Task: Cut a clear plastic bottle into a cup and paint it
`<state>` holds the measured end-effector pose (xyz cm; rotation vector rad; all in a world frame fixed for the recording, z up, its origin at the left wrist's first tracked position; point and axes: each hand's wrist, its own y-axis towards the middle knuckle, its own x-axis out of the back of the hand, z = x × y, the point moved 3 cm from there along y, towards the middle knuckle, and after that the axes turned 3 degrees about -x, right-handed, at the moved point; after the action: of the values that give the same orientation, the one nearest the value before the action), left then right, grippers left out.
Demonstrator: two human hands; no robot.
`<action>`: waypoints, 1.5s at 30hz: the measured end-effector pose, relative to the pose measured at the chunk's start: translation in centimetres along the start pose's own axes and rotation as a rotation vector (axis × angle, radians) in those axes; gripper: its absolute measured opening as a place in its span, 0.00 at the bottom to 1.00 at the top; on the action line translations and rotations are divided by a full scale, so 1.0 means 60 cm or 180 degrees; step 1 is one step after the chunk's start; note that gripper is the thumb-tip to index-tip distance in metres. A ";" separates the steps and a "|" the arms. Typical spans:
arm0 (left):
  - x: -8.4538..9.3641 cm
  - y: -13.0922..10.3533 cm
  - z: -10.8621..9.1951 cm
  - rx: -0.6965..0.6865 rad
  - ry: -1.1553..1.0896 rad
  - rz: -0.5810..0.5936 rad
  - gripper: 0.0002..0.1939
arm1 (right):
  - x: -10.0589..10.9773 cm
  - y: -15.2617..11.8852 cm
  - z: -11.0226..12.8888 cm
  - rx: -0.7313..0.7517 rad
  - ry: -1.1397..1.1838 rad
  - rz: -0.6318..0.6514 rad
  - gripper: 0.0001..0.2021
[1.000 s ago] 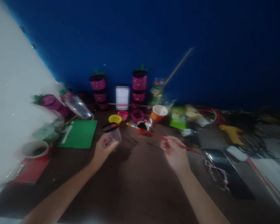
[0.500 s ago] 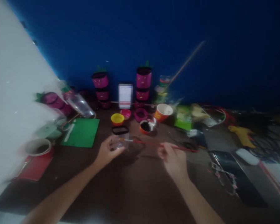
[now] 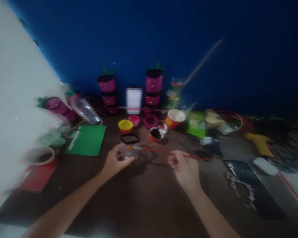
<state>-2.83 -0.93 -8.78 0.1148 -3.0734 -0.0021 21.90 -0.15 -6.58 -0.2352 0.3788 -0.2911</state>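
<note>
Near tabletop (image 3: 141, 205) lies open between the 2 forearms (image 3: 75, 195). The red brush (image 3: 159, 151) and, beyond, the small orange cup (image 3: 155, 138) bar the way.

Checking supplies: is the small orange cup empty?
Not empty: black material shows inside the small orange cup; how full, I cannot tell.

The person's left hand (image 3: 118, 161) holds a clear cup (image 3: 129, 154) with a black rim, and the right hand (image 3: 185, 168) pinches a red paintbrush (image 3: 154, 150), its tip at the cup. Farther off sit a yellow cup (image 3: 125, 126) and, to its right, an orange container (image 3: 155, 138) with dark contents. A green sheet (image 3: 88, 140) lies left.
</note>
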 end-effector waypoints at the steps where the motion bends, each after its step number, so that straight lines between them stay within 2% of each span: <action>1: 0.000 0.000 0.000 0.0007 0.0017 -0.0017 0.22 | 0.000 0.001 -0.002 -0.0003 -0.0001 0.0001 0.17; 9: 0.000 -0.001 0.006 0.0007 0.0092 0.0014 0.23 | 0.003 0.005 -0.003 -0.0036 0.0050 -0.0132 0.18; 16: 0.003 -0.001 0.008 0.0050 0.0102 -0.0004 0.24 | 0.011 0.011 0.000 0.0129 0.0003 -0.0202 0.18; 22: 0.002 -0.002 0.003 -0.0019 0.0024 -0.0022 0.23 | 0.018 -0.007 0.017 0.0259 0.0054 0.0271 0.13; 28: 0.003 -0.003 -0.001 0.0006 0.0145 -0.0003 0.22 | 0.019 -0.025 0.034 0.0596 -0.0244 0.0709 0.07; 35: 0.003 -0.003 -0.004 -0.0069 0.0291 -0.0007 0.22 | 0.016 -0.023 0.018 0.0636 -0.0334 0.0713 0.06; 45: 0.003 -0.004 0.002 -0.0023 0.0204 0.0037 0.22 | 0.004 -0.020 0.019 0.0589 -0.0308 0.0623 0.08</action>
<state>-2.97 -1.18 -8.91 0.0947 -3.0097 -0.0090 22.28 -1.12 -5.28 -0.0295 0.2747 -0.1204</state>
